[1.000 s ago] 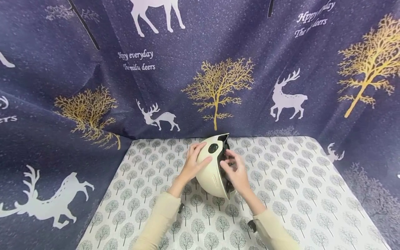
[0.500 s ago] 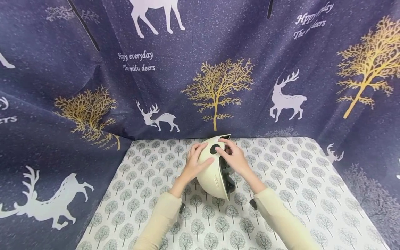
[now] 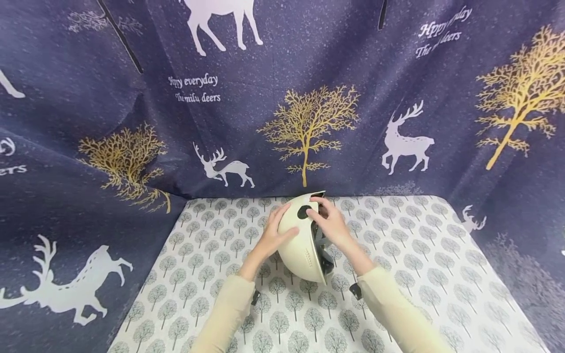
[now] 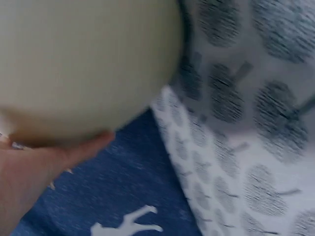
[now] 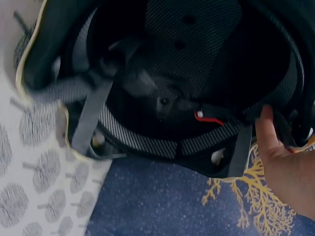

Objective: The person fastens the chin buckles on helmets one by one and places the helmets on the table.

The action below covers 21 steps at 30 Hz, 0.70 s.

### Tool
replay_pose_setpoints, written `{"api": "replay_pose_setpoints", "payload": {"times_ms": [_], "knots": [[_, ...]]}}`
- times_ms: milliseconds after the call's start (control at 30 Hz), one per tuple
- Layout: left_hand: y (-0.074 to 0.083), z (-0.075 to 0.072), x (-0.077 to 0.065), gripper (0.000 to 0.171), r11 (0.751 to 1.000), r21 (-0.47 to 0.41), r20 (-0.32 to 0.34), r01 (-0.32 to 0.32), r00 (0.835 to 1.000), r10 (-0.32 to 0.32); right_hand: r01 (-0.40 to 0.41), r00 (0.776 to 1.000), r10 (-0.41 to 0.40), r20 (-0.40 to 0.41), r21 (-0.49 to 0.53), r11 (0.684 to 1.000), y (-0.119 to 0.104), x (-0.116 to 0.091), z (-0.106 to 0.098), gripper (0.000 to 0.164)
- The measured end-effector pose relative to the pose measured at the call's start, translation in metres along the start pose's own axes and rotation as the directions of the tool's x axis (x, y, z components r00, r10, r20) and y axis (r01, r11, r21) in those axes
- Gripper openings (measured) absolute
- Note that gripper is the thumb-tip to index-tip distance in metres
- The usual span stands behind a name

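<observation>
A cream helmet [image 3: 296, 245] stands tilted on its side, its opening facing right. On the dome, my left hand [image 3: 270, 239] holds the shell with thumb and fingers spread around it. The thumb lies along the smooth shell [image 4: 93, 59] in the left wrist view. My right hand [image 3: 334, 224] grips the upper rim, thumb near the round black vent [image 3: 303, 212] and fingers reaching over the edge. Seen from the right wrist, the black lining [image 5: 197, 54], grey chin straps [image 5: 93, 115] and a red clip piece [image 5: 209, 118] show inside, with part of the right hand at the rim.
A white cloth with tree prints covers the table [image 3: 423, 294]. Right behind the helmet hangs a dark blue curtain [image 3: 282, 127] printed with deer and gold trees; it also closes off the left and right sides.
My right hand has moved up and left from the helmet's opening to its upper rim and now grips it. The helmet has shifted only slightly; my left hand stays on the shell.
</observation>
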<state>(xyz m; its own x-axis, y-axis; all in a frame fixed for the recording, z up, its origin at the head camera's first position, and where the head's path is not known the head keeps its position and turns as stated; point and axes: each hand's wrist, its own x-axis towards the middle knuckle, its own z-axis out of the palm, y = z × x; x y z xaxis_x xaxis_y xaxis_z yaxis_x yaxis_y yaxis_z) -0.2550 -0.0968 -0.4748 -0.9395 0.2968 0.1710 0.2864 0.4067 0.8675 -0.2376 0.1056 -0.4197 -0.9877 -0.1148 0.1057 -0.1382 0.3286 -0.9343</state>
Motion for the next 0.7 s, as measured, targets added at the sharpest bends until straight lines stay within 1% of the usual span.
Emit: {"api": "replay_pose_setpoints", "payload": {"times_ms": [100, 133, 233, 267, 367, 467, 500, 533, 600, 700], "knots": [[-0.012, -0.002, -0.006, 0.083, 0.997, -0.076, 0.037, 0.029, 0.999, -0.027, -0.028, 0.999, 0.030, -0.036, 0.065, 0.998, -0.012, -0.009, 0.004, 0.045], [-0.016, -0.002, -0.007, 0.085, 0.995, -0.097, 0.044, 0.023, 0.999, -0.018, -0.034, 0.998, 0.038, -0.042, 0.088, 0.996, -0.016, -0.011, 0.005, 0.044], [-0.022, -0.004, -0.009, 0.087, 0.985, -0.172, 0.048, -0.015, 0.999, 0.023, -0.047, 0.996, 0.059, -0.072, 0.165, 0.985, -0.017, -0.011, 0.010, 0.041], [-0.019, -0.007, -0.010, 0.087, 0.980, -0.197, 0.057, -0.018, 0.998, 0.029, -0.050, 0.995, 0.067, -0.078, 0.207, 0.977, -0.014, -0.009, 0.013, 0.040], [-0.020, -0.013, -0.013, 0.089, 0.973, -0.229, 0.065, 0.001, 0.998, 0.015, -0.060, 0.990, 0.098, -0.097, 0.332, 0.941, -0.004, -0.005, 0.023, 0.038], [-0.017, -0.023, -0.015, 0.091, 0.983, -0.184, 0.074, 0.019, 0.997, -0.006, -0.058, 0.986, 0.121, -0.111, 0.456, 0.888, -0.002, -0.006, 0.032, 0.038], [-0.020, -0.025, -0.014, 0.091, 0.987, -0.158, 0.061, 0.017, 0.998, -0.008, -0.057, 0.986, 0.125, -0.109, 0.486, 0.872, -0.002, -0.006, 0.034, 0.038], [-0.019, -0.029, -0.014, 0.092, 0.991, -0.136, 0.048, 0.010, 0.999, -0.003, -0.055, 0.987, 0.126, -0.102, 0.520, 0.853, -0.002, -0.006, 0.036, 0.038], [-0.016, -0.036, -0.013, 0.093, 0.997, -0.083, 0.026, 0.002, 1.000, 0.000, -0.064, 0.987, 0.137, -0.078, 0.599, 0.798, -0.002, -0.005, 0.038, 0.037], [-0.011, -0.043, -0.012, 0.095, 1.000, -0.024, -0.001, -0.002, 1.000, 0.002, -0.102, 0.985, 0.168, -0.024, 0.707, 0.700, 0.000, -0.005, 0.038, 0.033]]}}
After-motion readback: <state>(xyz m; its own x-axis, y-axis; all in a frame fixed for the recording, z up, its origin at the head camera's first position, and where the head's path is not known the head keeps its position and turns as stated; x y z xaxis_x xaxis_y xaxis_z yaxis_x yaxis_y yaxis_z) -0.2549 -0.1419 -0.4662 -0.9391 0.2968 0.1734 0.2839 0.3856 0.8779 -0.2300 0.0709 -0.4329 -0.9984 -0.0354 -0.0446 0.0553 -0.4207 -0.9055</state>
